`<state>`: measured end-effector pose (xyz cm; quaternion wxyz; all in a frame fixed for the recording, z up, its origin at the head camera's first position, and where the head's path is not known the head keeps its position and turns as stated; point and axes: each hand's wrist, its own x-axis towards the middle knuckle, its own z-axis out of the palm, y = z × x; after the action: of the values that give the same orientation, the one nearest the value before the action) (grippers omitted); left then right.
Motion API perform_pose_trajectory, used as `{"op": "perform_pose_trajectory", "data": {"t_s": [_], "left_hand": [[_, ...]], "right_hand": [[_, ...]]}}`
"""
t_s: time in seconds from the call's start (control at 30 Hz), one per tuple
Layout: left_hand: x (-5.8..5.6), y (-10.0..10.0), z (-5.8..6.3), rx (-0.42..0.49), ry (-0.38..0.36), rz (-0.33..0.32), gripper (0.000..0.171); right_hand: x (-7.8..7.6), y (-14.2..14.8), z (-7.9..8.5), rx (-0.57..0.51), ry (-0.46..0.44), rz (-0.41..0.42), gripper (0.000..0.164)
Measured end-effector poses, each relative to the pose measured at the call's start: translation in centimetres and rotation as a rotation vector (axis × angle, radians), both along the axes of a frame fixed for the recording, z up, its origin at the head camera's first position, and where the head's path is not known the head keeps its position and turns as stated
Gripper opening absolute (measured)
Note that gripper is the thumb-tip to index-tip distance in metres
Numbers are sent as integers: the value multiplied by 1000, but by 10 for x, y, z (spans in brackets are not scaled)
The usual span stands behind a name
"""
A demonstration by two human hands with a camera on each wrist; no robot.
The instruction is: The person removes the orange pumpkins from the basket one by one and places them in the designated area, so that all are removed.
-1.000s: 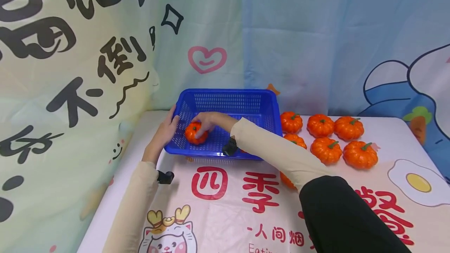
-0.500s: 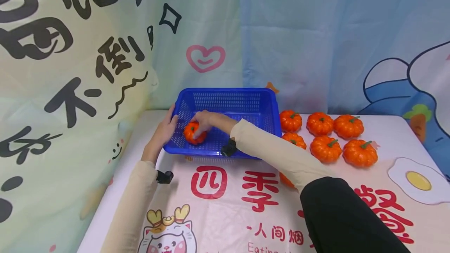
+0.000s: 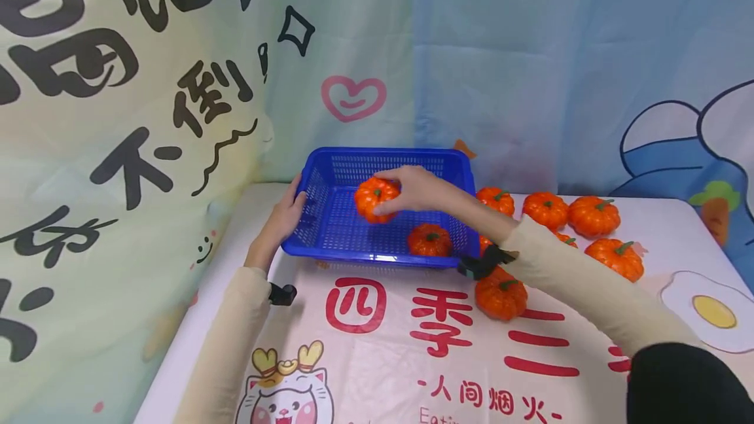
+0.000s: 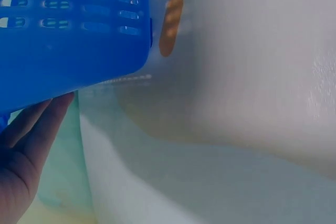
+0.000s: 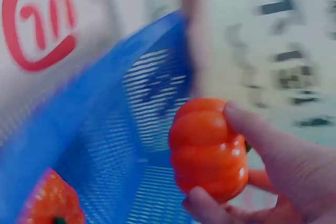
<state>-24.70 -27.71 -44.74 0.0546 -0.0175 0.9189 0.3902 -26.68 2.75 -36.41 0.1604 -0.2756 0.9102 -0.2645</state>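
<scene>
My right hand point(image 3: 415, 190) grips a small orange pumpkin point(image 3: 371, 200) over the blue plastic basket point(image 3: 347, 255), thumb and fingers on opposite sides. In the right wrist view the held pumpkin point(image 5: 207, 148) is tipped on its side, its ribs facing the camera. A second pumpkin point(image 3: 430, 241) rests in the basket's front right corner. At the basket's left side, my left hand point(image 3: 281, 220) holds the rim. Its fingers point(image 4: 47, 129) lie along the outer wall in the left wrist view, where the thumb is hidden.
Several more pumpkins point(image 3: 593, 216) stand on the table right of the basket, some partly covered by the right forearm. One pumpkin point(image 3: 501, 294) sits in front of the basket's right corner. A printed cloth backdrop point(image 3: 489, 84) hangs directly behind the basket.
My right hand has lifted the pumpkin from the basket's left part and carried it right and up. The forearm's shift uncovers the pumpkin in the front right corner. The left hand stays put.
</scene>
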Motion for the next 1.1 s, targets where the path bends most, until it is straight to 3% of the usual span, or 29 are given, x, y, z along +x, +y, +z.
{"op": "perform_pose_trajectory", "data": {"t_s": [0.13,0.27,0.5,0.83,1.1], "left_hand": [[-2,-2,2,4,-3,-13,58],[-2,-3,3,5,9,-7,58],[-2,-2,1,-1,5,-8,58],[1,0,0,1,3,-20,58],[1,0,0,-12,-5,-26,59]], "right_hand": [[37,62,10,-61,22,-172,82],[75,116,11,-106,-23,-292,84],[122,175,-8,-86,6,-453,87],[166,223,-47,-18,-54,-556,90],[171,255,-77,67,-120,-551,92]]}}
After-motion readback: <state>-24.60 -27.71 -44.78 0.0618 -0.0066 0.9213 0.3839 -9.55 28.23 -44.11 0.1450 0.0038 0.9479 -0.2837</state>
